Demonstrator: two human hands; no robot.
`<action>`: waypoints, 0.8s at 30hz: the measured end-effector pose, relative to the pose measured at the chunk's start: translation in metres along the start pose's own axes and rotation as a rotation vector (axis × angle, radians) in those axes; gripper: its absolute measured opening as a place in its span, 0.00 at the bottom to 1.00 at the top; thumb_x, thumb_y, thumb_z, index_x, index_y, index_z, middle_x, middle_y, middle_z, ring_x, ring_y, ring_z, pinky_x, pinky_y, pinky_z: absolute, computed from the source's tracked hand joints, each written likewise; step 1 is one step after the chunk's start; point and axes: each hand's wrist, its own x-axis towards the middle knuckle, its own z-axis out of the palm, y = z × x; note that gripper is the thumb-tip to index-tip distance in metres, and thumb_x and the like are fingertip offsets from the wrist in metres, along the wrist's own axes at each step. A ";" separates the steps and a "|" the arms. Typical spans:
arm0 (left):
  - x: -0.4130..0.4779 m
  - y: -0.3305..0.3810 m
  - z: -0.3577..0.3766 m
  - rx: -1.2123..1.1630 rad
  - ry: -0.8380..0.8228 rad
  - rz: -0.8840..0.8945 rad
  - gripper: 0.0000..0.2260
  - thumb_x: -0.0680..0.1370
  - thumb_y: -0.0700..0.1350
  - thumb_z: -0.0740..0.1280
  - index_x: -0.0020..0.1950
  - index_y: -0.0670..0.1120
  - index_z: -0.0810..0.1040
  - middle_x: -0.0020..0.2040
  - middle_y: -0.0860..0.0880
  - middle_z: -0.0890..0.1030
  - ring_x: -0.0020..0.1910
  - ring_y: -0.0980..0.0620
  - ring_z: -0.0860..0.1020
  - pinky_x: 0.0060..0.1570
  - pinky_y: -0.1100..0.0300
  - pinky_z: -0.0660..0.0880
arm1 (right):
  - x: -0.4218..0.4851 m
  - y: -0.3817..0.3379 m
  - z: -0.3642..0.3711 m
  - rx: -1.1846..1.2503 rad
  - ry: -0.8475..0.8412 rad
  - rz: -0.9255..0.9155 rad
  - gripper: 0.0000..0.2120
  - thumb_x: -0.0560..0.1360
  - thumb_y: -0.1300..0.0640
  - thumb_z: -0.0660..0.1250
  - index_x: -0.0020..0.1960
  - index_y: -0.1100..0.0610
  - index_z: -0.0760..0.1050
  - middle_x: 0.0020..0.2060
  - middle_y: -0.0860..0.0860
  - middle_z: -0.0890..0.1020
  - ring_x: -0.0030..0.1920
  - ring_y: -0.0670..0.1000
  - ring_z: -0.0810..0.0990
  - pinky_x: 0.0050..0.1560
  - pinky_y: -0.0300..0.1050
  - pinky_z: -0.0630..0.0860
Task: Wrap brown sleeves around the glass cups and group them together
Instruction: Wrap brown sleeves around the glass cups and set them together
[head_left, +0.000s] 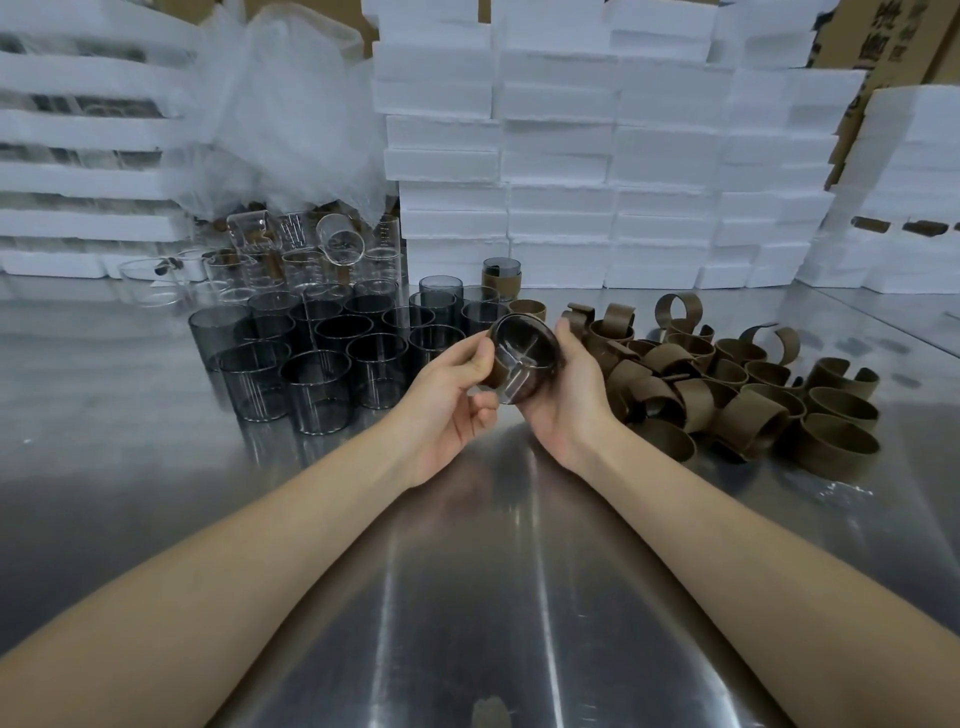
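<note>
A smoky glass cup (524, 358) is tilted with its base toward me, above the steel table, and a brown sleeve sits around its wall. My left hand (457, 400) pinches its left side with thumb and fingers. My right hand (563, 395) cups it from the right and below. Several bare smoky glass cups (311, 358) stand grouped to the left. A heap of brown sleeves (737, 384) lies to the right. One sleeved cup (501, 278) stands behind the group, by the foam wall.
White foam boxes (597, 156) are stacked along the back, with foam trays (78, 156) at far left. Clear glass cups (291, 254) and crumpled plastic wrap (280, 104) sit behind the dark cups. The reflective steel table (467, 597) stretches toward me between my forearms.
</note>
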 end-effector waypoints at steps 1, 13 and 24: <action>0.000 0.000 -0.002 0.001 0.005 -0.004 0.05 0.82 0.45 0.61 0.49 0.50 0.76 0.35 0.54 0.71 0.23 0.61 0.66 0.24 0.71 0.67 | 0.000 0.001 0.001 0.006 -0.002 0.013 0.25 0.84 0.47 0.50 0.69 0.62 0.71 0.63 0.62 0.78 0.65 0.59 0.76 0.68 0.55 0.71; 0.002 0.001 -0.005 -0.122 -0.037 -0.025 0.08 0.83 0.44 0.59 0.49 0.46 0.78 0.39 0.50 0.76 0.24 0.61 0.69 0.26 0.72 0.72 | 0.002 -0.005 0.004 -0.099 -0.005 -0.050 0.16 0.82 0.55 0.59 0.68 0.59 0.73 0.61 0.61 0.80 0.59 0.59 0.80 0.57 0.52 0.78; 0.003 -0.020 -0.004 0.420 0.072 0.342 0.31 0.72 0.37 0.74 0.70 0.51 0.66 0.66 0.51 0.74 0.62 0.54 0.78 0.58 0.58 0.77 | 0.001 -0.006 -0.002 -0.069 -0.109 -0.143 0.12 0.80 0.58 0.61 0.62 0.58 0.76 0.55 0.59 0.80 0.56 0.57 0.79 0.61 0.54 0.76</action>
